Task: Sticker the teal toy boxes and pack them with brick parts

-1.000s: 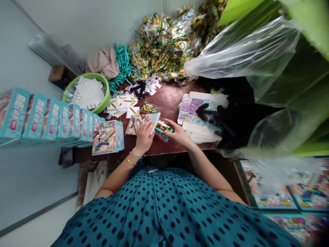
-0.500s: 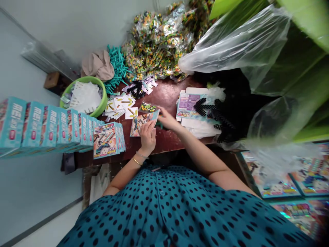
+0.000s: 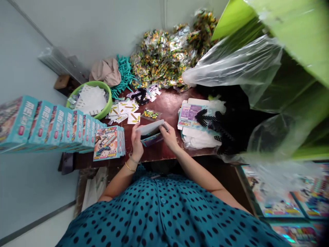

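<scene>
Raised and turned since half a second ago: box (image 3: 152, 140), printed cover no longer facing up, pale flap (image 3: 151, 127) now exposed along the far side. Also moved: left hand (image 3: 137, 141), from the top of the cover to the 9 o'clock end. Opposite, at the 3 o'clock end: right hand (image 3: 169, 138).

Lies directly between both hands, over the near part of the surface (image 3: 171, 100). Contact with the surface: cannot tell.

Governing relation: long edge close to the 9-to-3 line, right end canted toward 2 o'clock. Neither hand nearer; each touching one end.

Left grip: grasping the box, fingers curled about the end. Right grip: also grasping the box, thumb set by the corner of the flap. Beneath the flap: dark gap, contents too dim to make out.

Surroundings, as referred to the box: at 12 o'clock, just beyond, clear bag of coloured pieces (image 3: 150, 114); at 9 o'clock, stacked boxes (image 3: 106, 142); at 10 o'clock, green basin (image 3: 109, 103); at 2 o'clock, flat cartons (image 3: 187, 118).
</scene>
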### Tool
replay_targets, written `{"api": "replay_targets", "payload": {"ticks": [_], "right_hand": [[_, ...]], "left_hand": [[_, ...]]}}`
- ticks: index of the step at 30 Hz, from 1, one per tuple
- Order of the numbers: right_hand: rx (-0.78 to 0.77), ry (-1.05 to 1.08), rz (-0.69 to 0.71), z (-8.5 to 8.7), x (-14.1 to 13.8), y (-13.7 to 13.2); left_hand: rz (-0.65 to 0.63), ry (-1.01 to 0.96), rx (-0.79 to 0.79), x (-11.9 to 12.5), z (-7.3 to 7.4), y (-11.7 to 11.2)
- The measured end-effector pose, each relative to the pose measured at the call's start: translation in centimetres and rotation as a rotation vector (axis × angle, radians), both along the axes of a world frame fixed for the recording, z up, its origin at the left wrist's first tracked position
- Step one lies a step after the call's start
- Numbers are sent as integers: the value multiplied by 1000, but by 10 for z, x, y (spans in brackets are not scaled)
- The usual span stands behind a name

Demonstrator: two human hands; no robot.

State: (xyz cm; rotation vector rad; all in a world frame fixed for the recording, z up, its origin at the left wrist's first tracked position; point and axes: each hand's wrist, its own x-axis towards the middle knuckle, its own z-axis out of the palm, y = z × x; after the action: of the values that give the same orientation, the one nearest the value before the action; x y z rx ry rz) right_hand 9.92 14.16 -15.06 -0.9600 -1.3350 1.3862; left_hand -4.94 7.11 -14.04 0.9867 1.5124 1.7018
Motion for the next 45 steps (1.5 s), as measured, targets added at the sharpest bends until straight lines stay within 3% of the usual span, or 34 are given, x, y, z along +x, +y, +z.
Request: {"api": "replay_targets", "payload": {"ticks": [3, 7, 10, 12, 14, 17, 20, 27, 30, 32, 36, 40, 42, 45], "right_hand": [[-13, 50, 121, 6, 6, 0], [-183, 227, 332, 13, 21, 9], [-172, 136, 363, 17, 28, 20], [16, -14, 319, 21, 33, 28], [304, -193, 312, 28, 37, 35], [694, -454, 501, 40, 44, 42], [826, -598, 610, 49, 46, 44], [759, -659, 503, 50, 42, 36], [795, -729, 450, 46, 43, 31], [845, -770, 456, 42, 48, 29], [950, -777, 496, 28, 58, 35], [930, -708, 498, 14, 56, 48], [895, -663, 390, 12, 46, 44], [729, -601, 130, 20, 26, 13]], "left_hand": [[-34, -73, -53, -4, -5, -2], [-96, -154, -82, -17, -3, 2], [-129, -225, -94, -20, -5, 5], [-121, -222, -107, -18, -5, 5], [-198, -163, -104, -16, -3, 6], [-391, -67, -31, -15, 3, 9], [-437, -14, 10, -20, 7, 14], [-539, 116, -9, -27, 6, 18], [-497, 151, 76, -27, 4, 7], [-442, 290, 137, -28, 1, -3], [-413, 654, 179, -33, -10, -11], [-362, 631, 129, -31, -33, -9], [-267, 546, 42, -21, -45, -14], [-68, 558, -45, 0, -54, -28]]}}
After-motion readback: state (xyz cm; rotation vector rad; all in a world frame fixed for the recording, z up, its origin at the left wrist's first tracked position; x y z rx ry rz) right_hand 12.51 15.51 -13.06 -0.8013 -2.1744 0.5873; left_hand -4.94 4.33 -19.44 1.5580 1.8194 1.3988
